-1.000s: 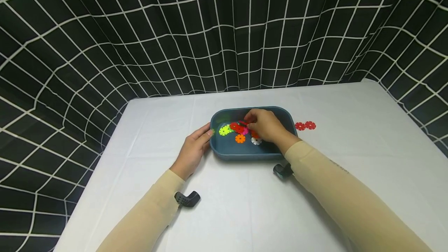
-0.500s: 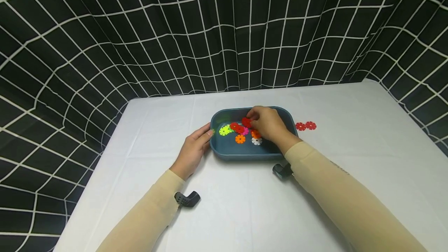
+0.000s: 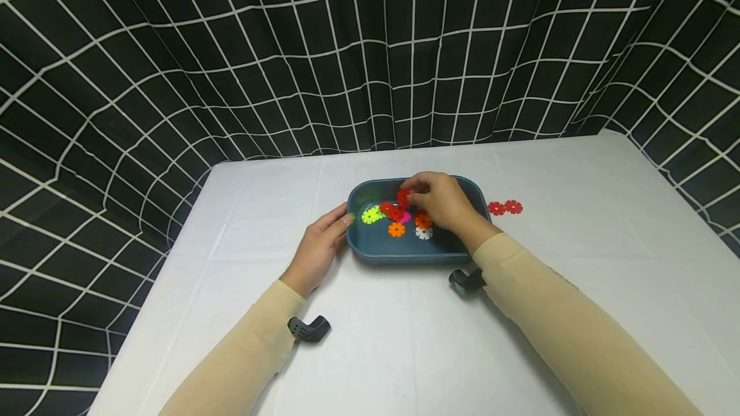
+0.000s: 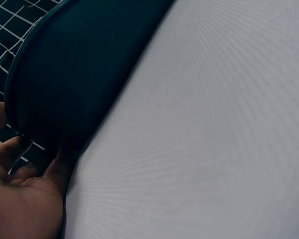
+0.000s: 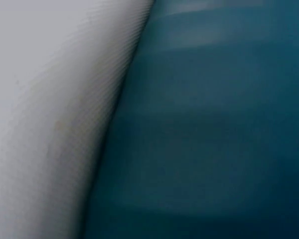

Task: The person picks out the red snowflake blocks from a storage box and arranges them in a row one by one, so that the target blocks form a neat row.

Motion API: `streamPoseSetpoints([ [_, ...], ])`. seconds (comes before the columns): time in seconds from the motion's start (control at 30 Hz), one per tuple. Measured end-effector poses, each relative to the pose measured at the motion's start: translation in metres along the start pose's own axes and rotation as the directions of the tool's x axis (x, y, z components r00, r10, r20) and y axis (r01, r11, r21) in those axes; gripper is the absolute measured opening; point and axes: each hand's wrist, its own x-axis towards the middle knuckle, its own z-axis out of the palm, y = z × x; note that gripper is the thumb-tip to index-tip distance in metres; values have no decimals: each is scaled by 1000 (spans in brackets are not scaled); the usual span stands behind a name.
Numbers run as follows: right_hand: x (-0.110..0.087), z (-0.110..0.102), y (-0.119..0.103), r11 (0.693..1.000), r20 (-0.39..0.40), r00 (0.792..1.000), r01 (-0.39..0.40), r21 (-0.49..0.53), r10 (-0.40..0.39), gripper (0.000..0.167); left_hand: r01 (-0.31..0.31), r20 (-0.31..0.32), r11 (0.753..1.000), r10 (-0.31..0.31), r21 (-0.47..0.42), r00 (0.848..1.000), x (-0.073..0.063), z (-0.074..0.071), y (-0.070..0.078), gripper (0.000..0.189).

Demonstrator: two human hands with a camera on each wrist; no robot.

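Note:
In the head view my right hand (image 3: pixel 444 203) is above the blue-green plastic basin (image 3: pixel 416 259), pinching a red notched interlocking disc (image 3: pixel 403 198) between thumb and fingers. My left hand (image 3: pixel 320 244) grips the basin's left end, its thumb at the rim. The left wrist view shows those fingers (image 4: pixel 55 172) against the basin's outer wall (image 4: pixel 84 64). More discs lie flat inside: yellow-green (image 3: pixel 370 216), red (image 3: pixel 396 213), pink (image 3: pixel 405 217), orange (image 3: pixel 396 229), red-orange (image 3: pixel 424 220) and white (image 3: pixel 424 233). The right wrist view has only the basin wall (image 5: pixel 199 129), with no hand visible.
Two red discs (image 3: pixel 505 208) lie side by side on the white tablecloth (image 3: pixel 370 339), right of the basin. Behind the table hangs a black curtain with white grid lines (image 3: pixel 370 69). Each wrist wears a black camera (image 3: pixel 309 329).
My right hand has lifted the red disc from the pile and shifted it slightly left and up, uncovering the red-orange and white discs. The left hand and basin stay still.

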Motion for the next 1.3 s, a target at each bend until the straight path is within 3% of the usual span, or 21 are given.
streamPoseSetpoints([
  [0.27,0,-3,0,985,33,999,-19,173,14,20,4,-3,1000,-4,0,1000,1,0,0,52],
  [0.5,-1,-8,-1,928,4,1000,24,372,-27,19,7,-4,1000,-7,-4,1000,1,0,1,52],
  [0.87,-3,-10,0,916,-39,999,39,398,-25,22,1,-3,1000,-1,14,1000,1,0,-1,52],
  [1.3,-13,-21,-11,882,-78,989,145,449,-122,21,-4,2,1000,4,-10,1000,1,-1,-1,52],
])
